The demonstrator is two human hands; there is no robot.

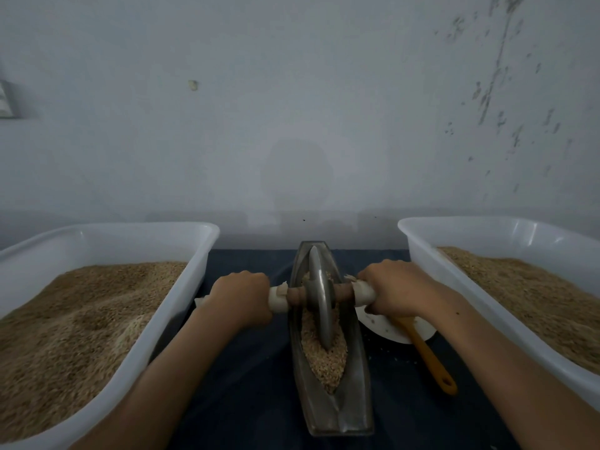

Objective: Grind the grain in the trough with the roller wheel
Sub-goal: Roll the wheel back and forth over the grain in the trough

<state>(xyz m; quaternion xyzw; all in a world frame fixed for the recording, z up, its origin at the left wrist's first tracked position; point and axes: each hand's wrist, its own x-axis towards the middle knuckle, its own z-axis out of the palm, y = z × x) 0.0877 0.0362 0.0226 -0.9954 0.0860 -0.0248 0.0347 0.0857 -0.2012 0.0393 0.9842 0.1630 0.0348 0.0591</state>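
**Both hands on the roller axle, wheel standing in the grain**

No brand, label or writing can be read on anything here.

At far left a white rectangular plastic tub [181, 280] sits on the dark blue cloth-covered table [256, 384], filled with a mound of tan husked grain [81, 319]. Its inner wall lies just beside the left forearm.

The left hand [242, 295] is curled tight round the white cloth-wrapped end of the brown wooden axle [341, 291], knuckles up, gripping it.

At centre the long boat-shaped grey metal trough [357, 384] runs away from the viewer towards the pale blue-grey wall [292, 92]. The grey metal roller wheel [321, 303] stands upright on its edge in the trough's groove, towards the far half, with the axle crossing it from side to side. The pale crushed grain in the trough [324, 358] lies along the groove round the wheel and piles up nearer the viewer.

The right hand [394, 289] grips the axle's other wrapped end in the same way, fingers closed round it.

Under that hand and partly hidden by it lies a white round plate [389, 332], touching or just beside the trough's right wall. An orange-handled spatula [428, 355] rests across it, handle towards the viewer.

At far right a second white plastic tub [454, 248] holds more tan grain [526, 300].
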